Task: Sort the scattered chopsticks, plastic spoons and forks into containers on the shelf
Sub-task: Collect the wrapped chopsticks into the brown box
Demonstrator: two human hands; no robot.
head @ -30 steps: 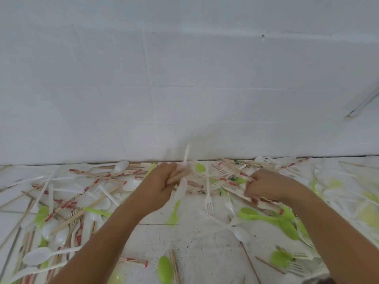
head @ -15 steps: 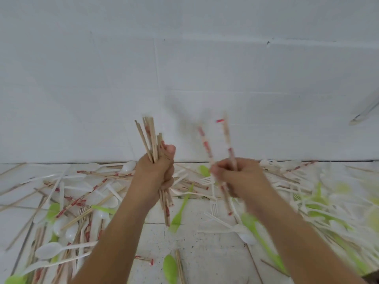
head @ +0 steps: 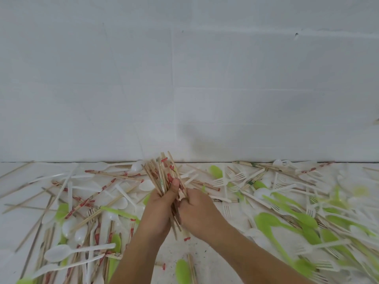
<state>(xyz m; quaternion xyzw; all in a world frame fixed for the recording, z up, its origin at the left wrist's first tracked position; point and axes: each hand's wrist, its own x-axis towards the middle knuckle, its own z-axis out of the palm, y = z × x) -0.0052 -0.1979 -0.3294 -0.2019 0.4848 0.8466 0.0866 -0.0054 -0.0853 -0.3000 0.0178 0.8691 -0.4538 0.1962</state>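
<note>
Backdrop: white wall [head: 205, 78] with faint seams fills the upper half of the view and meets a white, speckled surface [head: 176, 253] at a dark line just beyond the hands.
Left hand [head: 160, 210]: wrapped around the chopstick bundle [head: 164, 175], with the thumb laid across the front of the sticks and the fingers curled round them.
Right hand [head: 196, 212]: pressed close against the left hand. Its fingers are curled in on the lower part of the same bundle, and the knuckles face the camera.
Chopstick bundle: held between both hands, roughly upright. The wooden sticks, some in red-printed wrappers, fan out above the left thumb, and their lower ends poke out beneath the two palms.
Loose chopsticks [head: 114, 175]: lie criss-crossed on the surface to the left of the left hand. More lie beyond the right hand, toward the wall.
White spoons [head: 59, 252]: scattered to the left of and below the left hand, mixed in with the sticks.
Green spoons [head: 270, 222]: mostly lie in a heap to the right of the right hand, blurred toward the edge. One more lies on the surface between the forearms.
White forks [head: 238, 175]: lie above and to the right of the right hand, tangled with chopsticks and green handles.
</note>
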